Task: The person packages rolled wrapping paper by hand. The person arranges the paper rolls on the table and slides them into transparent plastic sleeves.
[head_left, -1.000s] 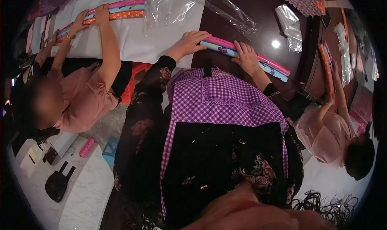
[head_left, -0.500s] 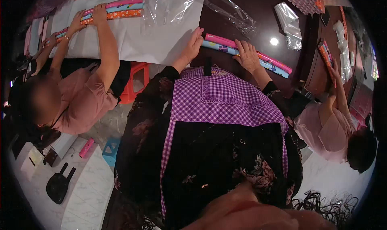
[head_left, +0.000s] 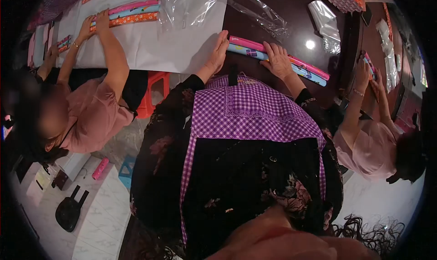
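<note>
A pink wrapping paper roll [head_left: 311, 66] and a light blue wrapping paper roll [head_left: 309, 75] lie side by side on the dark table, slanting down to the right. My left hand [head_left: 220, 51] is held upright at their left end, fingers straight and together, palm toward the roll ends. Over the middle of both rolls lies my right hand [head_left: 278, 61], its fingers across the pink one and its thumb near the blue one. The part under that hand is hidden.
Clear plastic film [head_left: 259, 14] and a stack of plastic sleeves [head_left: 325, 25] lie beyond the rolls. On the left, a co-worker's hands press rolls [head_left: 136, 12] on a white sheet [head_left: 182, 50]. Another co-worker [head_left: 368, 141] handles rolls at the right. A red stool [head_left: 146, 100] stands below.
My hands stay on and beside the rolls, almost unmoved. The right-hand co-worker's second hand now shows at their rolls, which are tilted differently. The view has shifted slightly.
</note>
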Available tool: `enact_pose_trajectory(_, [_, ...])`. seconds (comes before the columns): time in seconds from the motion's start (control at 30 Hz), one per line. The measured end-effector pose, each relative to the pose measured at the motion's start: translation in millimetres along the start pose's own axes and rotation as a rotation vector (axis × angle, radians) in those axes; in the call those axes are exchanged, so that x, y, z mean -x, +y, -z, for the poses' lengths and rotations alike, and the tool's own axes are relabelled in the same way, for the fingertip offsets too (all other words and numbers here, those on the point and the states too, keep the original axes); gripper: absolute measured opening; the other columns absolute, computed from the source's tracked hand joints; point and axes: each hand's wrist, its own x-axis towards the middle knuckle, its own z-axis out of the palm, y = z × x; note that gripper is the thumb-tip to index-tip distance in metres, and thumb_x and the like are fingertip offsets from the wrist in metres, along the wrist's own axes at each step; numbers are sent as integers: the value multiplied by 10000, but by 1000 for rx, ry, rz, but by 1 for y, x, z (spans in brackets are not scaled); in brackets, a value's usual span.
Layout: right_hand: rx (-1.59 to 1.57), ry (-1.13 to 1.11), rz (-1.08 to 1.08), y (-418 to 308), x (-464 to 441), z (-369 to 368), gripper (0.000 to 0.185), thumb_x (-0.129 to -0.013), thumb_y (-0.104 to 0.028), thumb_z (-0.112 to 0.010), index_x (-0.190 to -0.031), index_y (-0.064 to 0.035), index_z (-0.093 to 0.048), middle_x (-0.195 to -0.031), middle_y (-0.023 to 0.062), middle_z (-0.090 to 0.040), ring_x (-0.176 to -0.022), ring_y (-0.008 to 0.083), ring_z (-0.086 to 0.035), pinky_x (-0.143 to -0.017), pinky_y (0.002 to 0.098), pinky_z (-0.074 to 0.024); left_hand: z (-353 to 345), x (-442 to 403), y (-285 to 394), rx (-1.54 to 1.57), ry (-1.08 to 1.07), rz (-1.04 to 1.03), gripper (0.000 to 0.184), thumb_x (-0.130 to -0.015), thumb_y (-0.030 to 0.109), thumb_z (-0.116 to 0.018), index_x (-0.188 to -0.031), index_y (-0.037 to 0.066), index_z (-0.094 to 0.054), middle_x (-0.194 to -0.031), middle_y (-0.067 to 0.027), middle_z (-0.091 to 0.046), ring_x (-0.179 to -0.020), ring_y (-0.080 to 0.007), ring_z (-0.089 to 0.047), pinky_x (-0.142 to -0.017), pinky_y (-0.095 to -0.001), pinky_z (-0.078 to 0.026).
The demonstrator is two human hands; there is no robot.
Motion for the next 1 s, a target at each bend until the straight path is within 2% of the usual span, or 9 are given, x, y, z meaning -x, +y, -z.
enact_pose_trajectory(0.07, [-35,28,-3,-2,-3,-2,802,-773,-334,-742,-1430,-89,-353,-1283,139,-482,-1160,328,-473,-979,435,-384,0,-3,-2,18,4,-20,578,-1046,247,-395,-1521,13,-165,-1576,-120,-225,-1461,-218,-175,-1184,-330,-109])
enact_pose_trajectory(0.3, [-20,31,-4,-1,-3,-4,789,-779,-325,-736,-1432,-99,-354,-1277,133,-486,-1169,322,-472,-985,428,-382,-1,-5,5,121,85,-24,553,-1032,196,-413,-1499,-21,-213,-1548,-163,-266,-1439,-231,-232,-1177,-324,-155])
enact_pose_trajectory(0.4, [2,43,-11,-2,-2,-2,790,-774,-326,-735,-1429,-98,-357,-1265,134,-493,-1169,320,-473,-986,423,-381,2,-3,9,183,133,-6,530,-1030,195,-419,-1484,-22,-256,-1524,-163,-319,-1411,-237,-294,-1162,-318,-205])
enact_pose_trajectory(0.47, [-44,-11,-22,-5,-3,6,785,-766,-326,-734,-1418,-80,-372,-1264,143,-495,-1166,322,-476,-984,424,-384,6,-4,14,-297,20,-165,499,-1022,200,-440,-1463,-3,-323,-1495,-156,-377,-1375,-239,-363,-1132,-338,-276])
enact_pose_trajectory(0.53, [-28,50,15,-6,-1,10,759,-770,-319,-723,-1401,-59,-390,-1268,157,-493,-1160,329,-479,-981,425,-390,1,-8,13,-590,-1,-337,463,-1011,195,-475,-1429,14,-390,-1462,-150,-429,-1341,-257,-417,-1092,-366,-339])
enact_pose_trajectory(0.6, [5,54,7,-6,0,11,754,-772,-342,-714,-1389,-44,-400,-1268,171,-493,-1153,344,-481,-979,430,-394,-13,-9,25,-690,-49,-479,448,-978,218,-536,-1372,21,-455,-1401,-177,-476,-1265,-293,-487,-1078,-401,-359])
enact_pose_trajectory(0.67, [-5,82,35,-6,1,14,766,-754,-357,-730,-1377,-47,-411,-1247,167,-498,-1141,339,-483,-984,434,-389,-7,-19,21,-1047,-109,-605,413,-940,194,-576,-1319,42,-522,-1393,-149,-486,-1242,-330,-497,-1058,-421,-375])
enact_pose_trajectory(0.83, [-28,84,28,-11,5,19,745,-772,-328,-725,-1381,-44,-404,-1250,159,-499,-1157,327,-480,-999,432,-378,2,-21,11,-1171,-168,-756,369,-896,176,-601,-1254,84,-584,-1252,-95,-564,-1220,-327,-493,-984,-446,-418])
enact_pose_trajectory(1.0, [-21,79,47,-9,6,19,750,-799,-365,-702,-1399,-38,-394,-1293,161,-484,-1182,322,-467,-1006,430,-371,0,-15,22,-1244,-227,-777,411,-888,203,-612,-1281,93,-569,-1294,-88,-538,-1236,-330,-475,-1016,-446,-391])
